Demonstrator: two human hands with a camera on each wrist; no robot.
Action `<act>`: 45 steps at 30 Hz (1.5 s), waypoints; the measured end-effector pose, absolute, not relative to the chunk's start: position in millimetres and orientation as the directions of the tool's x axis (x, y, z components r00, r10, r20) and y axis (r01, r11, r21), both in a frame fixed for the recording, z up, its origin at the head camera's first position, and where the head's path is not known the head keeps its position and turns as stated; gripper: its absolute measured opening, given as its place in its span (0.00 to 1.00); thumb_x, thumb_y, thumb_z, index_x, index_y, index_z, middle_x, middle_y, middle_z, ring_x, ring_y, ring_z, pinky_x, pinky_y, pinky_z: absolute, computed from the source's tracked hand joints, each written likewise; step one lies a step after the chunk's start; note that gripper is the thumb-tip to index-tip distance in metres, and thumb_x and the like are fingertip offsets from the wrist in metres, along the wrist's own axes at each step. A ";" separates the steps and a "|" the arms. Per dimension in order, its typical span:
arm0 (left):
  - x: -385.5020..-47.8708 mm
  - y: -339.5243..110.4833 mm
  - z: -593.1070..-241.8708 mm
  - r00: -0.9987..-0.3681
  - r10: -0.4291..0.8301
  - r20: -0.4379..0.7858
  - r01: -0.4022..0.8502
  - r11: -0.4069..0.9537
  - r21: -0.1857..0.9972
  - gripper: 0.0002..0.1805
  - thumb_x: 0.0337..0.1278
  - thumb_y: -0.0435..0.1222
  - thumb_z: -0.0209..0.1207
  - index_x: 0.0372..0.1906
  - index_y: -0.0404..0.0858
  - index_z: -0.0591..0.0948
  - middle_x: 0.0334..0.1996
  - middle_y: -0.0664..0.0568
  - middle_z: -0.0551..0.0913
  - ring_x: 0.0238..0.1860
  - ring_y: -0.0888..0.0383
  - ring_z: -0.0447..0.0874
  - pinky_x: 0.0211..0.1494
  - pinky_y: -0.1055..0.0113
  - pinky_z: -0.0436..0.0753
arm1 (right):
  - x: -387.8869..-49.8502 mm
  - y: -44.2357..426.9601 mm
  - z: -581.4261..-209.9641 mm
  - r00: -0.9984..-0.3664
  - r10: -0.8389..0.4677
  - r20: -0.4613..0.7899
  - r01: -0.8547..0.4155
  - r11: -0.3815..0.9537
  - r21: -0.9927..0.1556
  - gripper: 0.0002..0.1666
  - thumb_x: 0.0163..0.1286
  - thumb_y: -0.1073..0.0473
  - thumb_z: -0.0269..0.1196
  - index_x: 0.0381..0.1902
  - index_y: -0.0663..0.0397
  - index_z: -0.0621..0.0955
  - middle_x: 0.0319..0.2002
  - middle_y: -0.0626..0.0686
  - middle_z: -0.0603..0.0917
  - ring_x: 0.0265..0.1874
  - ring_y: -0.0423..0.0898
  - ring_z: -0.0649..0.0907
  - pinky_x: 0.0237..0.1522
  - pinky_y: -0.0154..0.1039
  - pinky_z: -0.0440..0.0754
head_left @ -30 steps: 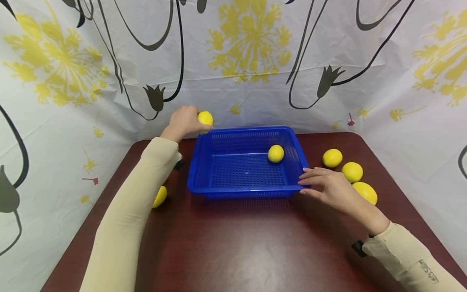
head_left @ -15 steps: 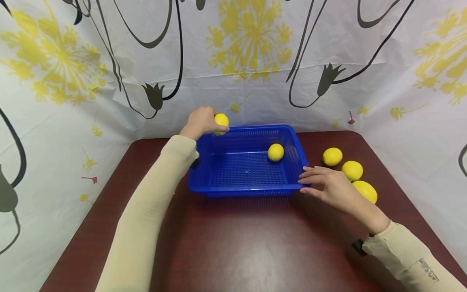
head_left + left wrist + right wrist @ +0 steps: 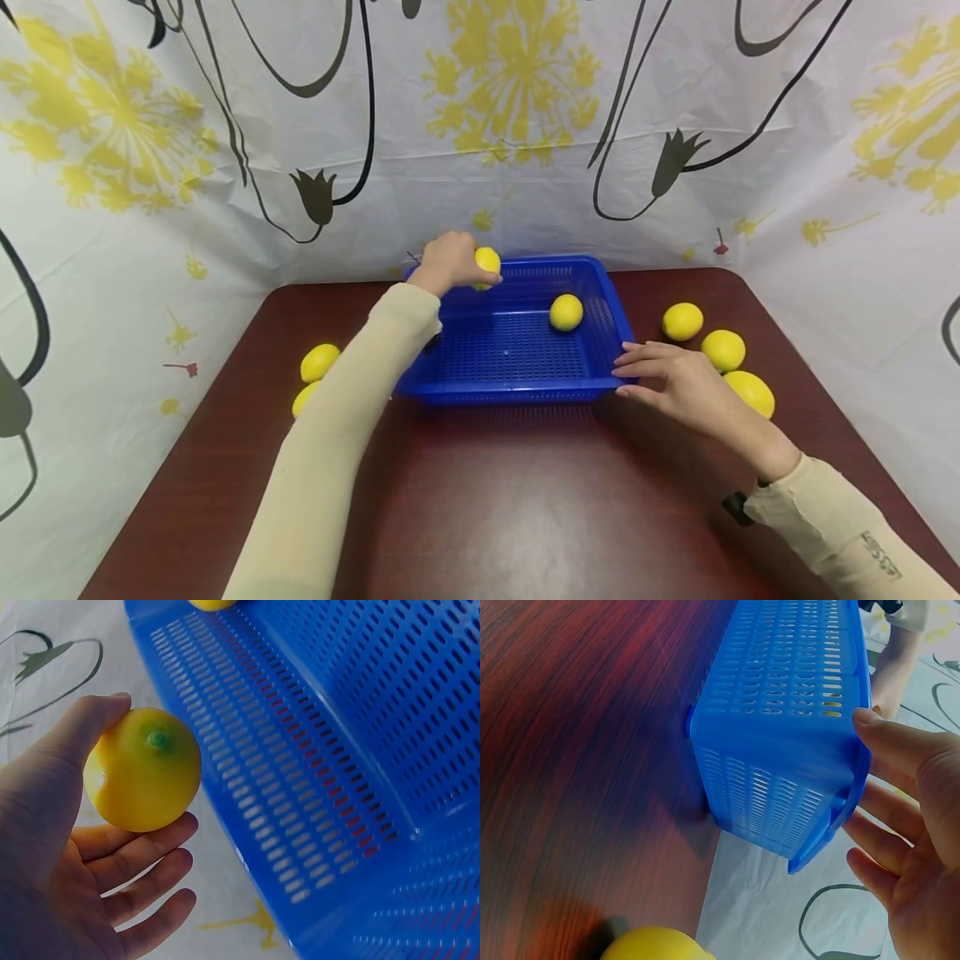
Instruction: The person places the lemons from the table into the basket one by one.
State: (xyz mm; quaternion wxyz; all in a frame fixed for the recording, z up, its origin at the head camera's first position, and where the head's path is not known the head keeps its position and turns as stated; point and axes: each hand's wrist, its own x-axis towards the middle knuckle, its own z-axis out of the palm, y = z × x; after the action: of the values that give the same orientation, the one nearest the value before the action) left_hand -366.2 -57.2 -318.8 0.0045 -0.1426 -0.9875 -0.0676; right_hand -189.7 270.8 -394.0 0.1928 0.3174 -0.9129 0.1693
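As the head view shows, progress is judged to be partial: one round yellow lemon lies inside the rectangular blue perforated plastic basket, to the right of the left fingers. The held lemon is clamped in the left hand, near the back rim; its placement appears incomplete. Outside, on the dark red-brown wood-grain surface, are two left-side lemons, left of the left fingers, and three right-side lemons, to the right of the fingers of the right hand; these five appear left to do. Compared with half a second ago, the left hand and its lemon have shifted right along the back rim. The left-side pair, then hidden by the sleeve, is now exposed in part. The right hand is unchanged.

In the left wrist view, the thumb and upper fingers clamp the lemon; the lower fingers extend, apart from it. The green stem nub faces the camera.

In the right wrist view, the fingers are relaxed and apart, touching the basket at a rim corner. A cropped lemon lies well below them.
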 end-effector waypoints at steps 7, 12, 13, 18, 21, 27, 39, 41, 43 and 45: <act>-367.3 -36.6 -330.1 -0.946 0.325 0.012 0.324 0.940 0.105 0.28 0.48 0.64 0.66 0.31 0.43 0.79 0.29 0.51 0.80 0.30 0.54 0.77 0.31 0.61 0.77 | -188.9 272.2 -394.2 -0.720 -0.511 0.470 -0.645 0.743 -0.179 0.17 0.49 0.53 0.78 0.40 0.47 0.90 0.45 0.49 0.90 0.54 0.53 0.86 0.48 0.48 0.86; -367.9 -25.5 -338.4 -0.941 0.337 -0.013 0.335 0.939 0.081 0.29 0.47 0.66 0.65 0.33 0.44 0.79 0.32 0.53 0.81 0.33 0.55 0.79 0.34 0.60 0.81 | -189.0 272.4 -394.8 -0.720 -0.512 0.469 -0.646 0.742 -0.181 0.17 0.50 0.53 0.78 0.40 0.47 0.90 0.45 0.50 0.90 0.54 0.53 0.86 0.46 0.47 0.87; -367.8 -23.5 -339.8 -0.940 0.340 -0.018 0.338 0.938 0.081 0.29 0.47 0.66 0.65 0.33 0.44 0.79 0.32 0.53 0.81 0.33 0.55 0.79 0.34 0.60 0.81 | -188.9 272.4 -394.9 -0.721 -0.512 0.467 -0.645 0.742 -0.183 0.17 0.50 0.53 0.78 0.40 0.47 0.90 0.45 0.50 0.90 0.54 0.53 0.86 0.46 0.47 0.87; -365.6 -12.9 -345.6 -0.932 0.360 -0.039 0.355 0.930 0.095 0.27 0.49 0.64 0.65 0.32 0.44 0.78 0.31 0.52 0.80 0.32 0.55 0.77 0.32 0.62 0.78 | -188.2 273.4 -394.7 -0.723 -0.507 0.468 -0.642 0.744 -0.186 0.17 0.50 0.53 0.78 0.40 0.47 0.90 0.45 0.50 0.90 0.54 0.54 0.86 0.46 0.48 0.87; -364.2 -6.7 -349.5 -0.928 0.367 -0.055 0.362 0.928 0.083 0.26 0.50 0.64 0.65 0.33 0.44 0.78 0.32 0.53 0.79 0.31 0.56 0.76 0.31 0.64 0.76 | -188.0 273.5 -394.5 -0.722 -0.507 0.470 -0.642 0.745 -0.182 0.17 0.49 0.53 0.78 0.40 0.46 0.90 0.45 0.49 0.90 0.54 0.53 0.86 0.46 0.47 0.87; -364.7 5.0 -358.6 -0.925 0.374 -0.069 0.371 0.927 0.050 0.27 0.51 0.64 0.64 0.36 0.45 0.78 0.34 0.54 0.80 0.34 0.57 0.77 0.33 0.64 0.77 | -188.2 273.6 -394.4 -0.720 -0.507 0.474 -0.640 0.749 -0.170 0.18 0.49 0.52 0.78 0.40 0.45 0.90 0.45 0.47 0.90 0.55 0.51 0.86 0.48 0.44 0.85; -367.8 17.6 -373.4 -0.920 0.387 -0.064 0.386 0.922 0.035 0.25 0.51 0.63 0.65 0.36 0.46 0.80 0.34 0.54 0.81 0.36 0.56 0.78 0.34 0.62 0.79 | -187.8 272.6 -394.4 -0.711 -0.518 0.476 -0.649 0.743 -0.161 0.18 0.49 0.53 0.78 0.40 0.45 0.90 0.45 0.47 0.90 0.54 0.51 0.86 0.49 0.41 0.85; -368.0 18.2 -375.7 -0.923 0.379 -0.069 0.377 0.925 0.036 0.25 0.52 0.63 0.65 0.37 0.46 0.80 0.35 0.53 0.82 0.37 0.56 0.79 0.35 0.62 0.80 | -188.2 272.0 -394.4 -0.709 -0.520 0.476 -0.653 0.739 -0.166 0.18 0.49 0.54 0.78 0.40 0.46 0.89 0.45 0.48 0.90 0.54 0.51 0.86 0.48 0.44 0.86; -368.0 18.5 -378.0 -0.925 0.374 -0.074 0.372 0.927 0.040 0.25 0.52 0.62 0.65 0.37 0.45 0.81 0.36 0.53 0.82 0.38 0.55 0.79 0.37 0.61 0.82 | -188.4 271.5 -394.7 -0.705 -0.522 0.480 -0.658 0.734 -0.168 0.18 0.49 0.55 0.78 0.40 0.47 0.90 0.45 0.49 0.90 0.54 0.52 0.86 0.48 0.48 0.86; -368.1 18.7 -380.4 -0.926 0.368 -0.080 0.366 0.930 0.038 0.25 0.52 0.62 0.65 0.38 0.45 0.81 0.36 0.53 0.82 0.40 0.55 0.79 0.39 0.60 0.82 | -188.0 271.1 -394.8 -0.705 -0.522 0.480 -0.660 0.731 -0.175 0.18 0.49 0.55 0.78 0.40 0.48 0.90 0.44 0.49 0.90 0.54 0.53 0.86 0.48 0.49 0.86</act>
State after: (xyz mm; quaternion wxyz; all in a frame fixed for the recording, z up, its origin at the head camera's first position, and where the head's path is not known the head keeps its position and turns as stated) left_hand -368.1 18.7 -380.4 -0.0427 -0.1870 -0.9814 -0.0110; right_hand -188.0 271.1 -394.8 0.2038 0.3254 -0.9076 0.1696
